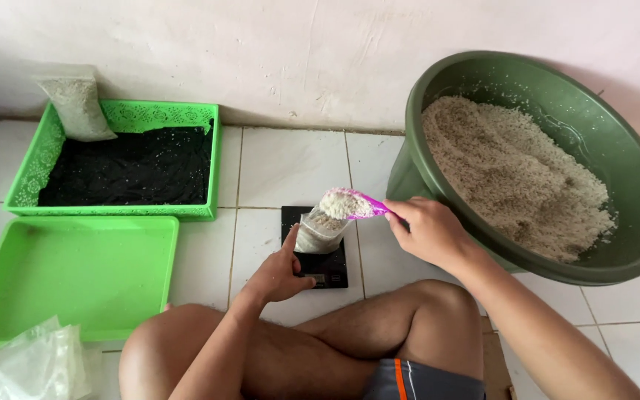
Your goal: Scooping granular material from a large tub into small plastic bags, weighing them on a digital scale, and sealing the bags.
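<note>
Right hand [430, 231], fingers shut round pink scoop [351, 202] heaped w/ rice, right over the clear bag [318, 231] on the black scale [314, 248]. Left hand [279, 272] pinches bag's edge open. Bag's thin, floppy, slippery, so I'd hold the rim, not the sides.

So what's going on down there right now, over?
Left hand steadies small bag on scale. Right hand tips pink scoop of grain over it. Nothing blocking.

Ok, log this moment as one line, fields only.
left hand: holds clear bag open on black scale | right hand: tips pink scoop of rice over bag | green basin: rice, tilted
</note>
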